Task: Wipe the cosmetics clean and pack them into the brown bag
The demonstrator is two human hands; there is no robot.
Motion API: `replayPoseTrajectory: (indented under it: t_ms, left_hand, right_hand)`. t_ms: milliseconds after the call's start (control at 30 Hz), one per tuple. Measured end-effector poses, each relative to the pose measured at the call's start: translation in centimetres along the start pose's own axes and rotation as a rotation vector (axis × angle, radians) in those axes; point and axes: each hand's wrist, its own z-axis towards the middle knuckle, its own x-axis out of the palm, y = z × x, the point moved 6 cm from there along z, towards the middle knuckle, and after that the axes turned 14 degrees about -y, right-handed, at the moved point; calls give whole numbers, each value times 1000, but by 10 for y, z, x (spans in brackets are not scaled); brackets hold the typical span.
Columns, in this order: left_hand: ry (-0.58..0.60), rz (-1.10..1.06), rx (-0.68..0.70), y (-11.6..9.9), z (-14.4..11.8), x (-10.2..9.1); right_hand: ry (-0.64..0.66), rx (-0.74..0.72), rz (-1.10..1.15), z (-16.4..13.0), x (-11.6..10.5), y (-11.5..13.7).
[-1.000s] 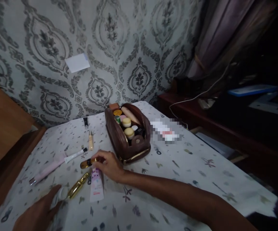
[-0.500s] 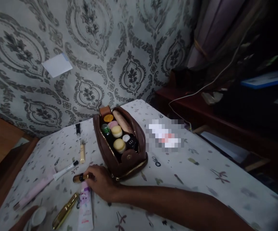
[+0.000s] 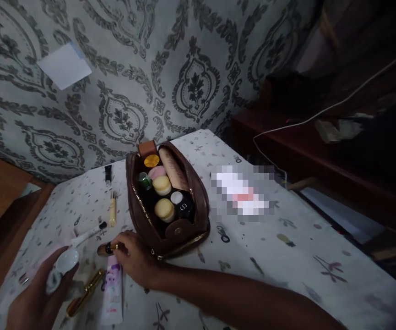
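Observation:
At the lower left, my left hand (image 3: 35, 295) is closed around a small container with a round white cap (image 3: 67, 261). My right hand (image 3: 136, 259) pinches the gold end of a small dark amber cosmetic tube (image 3: 104, 249), just above the tabletop or resting on it; I cannot tell which. Below it lies a white and purple squeeze tube (image 3: 112, 298), beside a shiny gold tube (image 3: 85, 293). Behind my right hand stands an unzipped brown makeup bag (image 3: 184, 245). Inside are jars with yellow lids (image 3: 164, 209), a gold-lidded item (image 3: 151, 161), a green bottle (image 3: 144, 180) and a beige tube (image 3: 173, 167).
A patterned cloth covers the table (image 3: 269, 275). On its left lie a white tube with a black cap (image 3: 88, 233), a cream-coloured tube (image 3: 112, 210) and a small black-ended tube (image 3: 108, 175). A blurred-out bright object (image 3: 242, 190) lies right of the bag. A white cable (image 3: 307, 121) hangs behind.
My left hand has risen further into view with the white-capped container. My right hand stays on the small amber tube. The camera view has shifted slightly.

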Motion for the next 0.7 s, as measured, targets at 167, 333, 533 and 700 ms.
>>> replayPoseTrajectory:
  t_ms: [167, 333, 533, 700]
  left_hand:
    - [21, -96, -57, -34, 5, -3]
    - [79, -16, -26, -49, 6, 1]
    - [79, -44, -31, -35, 6, 0]
    - [126, -30, 4, -26, 2, 7]
  right_hand:
    - [18, -7, 23, 0, -3, 7]
    - [36, -60, 61, 1, -8, 21]
    - [46, -184, 57, -7, -10, 37]
    - [83, -477, 54, -24, -8, 63]
